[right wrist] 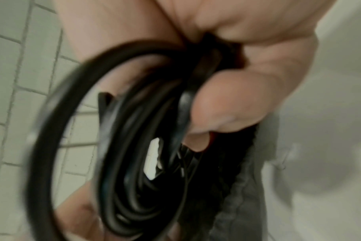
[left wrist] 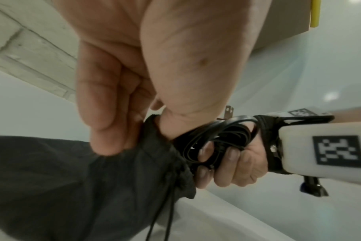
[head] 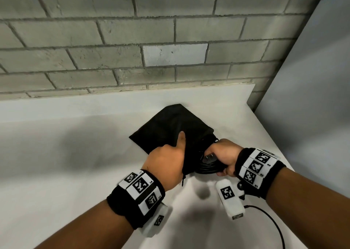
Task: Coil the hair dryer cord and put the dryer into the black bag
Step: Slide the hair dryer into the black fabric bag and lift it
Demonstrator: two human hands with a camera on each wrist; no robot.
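Head view: one black bag (head: 168, 127), mouth pinched by left hand (head: 166, 165); right hand (head: 223, 157) fingers grasp one coiled cord (head: 206, 168).

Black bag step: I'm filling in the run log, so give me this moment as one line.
left hand: holds black bag mouth | right hand: grips coiled cord at opening | dryer: not visible | surface: white counter

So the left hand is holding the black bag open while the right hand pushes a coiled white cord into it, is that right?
Nearly. The cord is black, not white, as the left wrist view shows plainly. The rest stands: the left hand grips the black bag at its mouth while the right hand holds the coil there.
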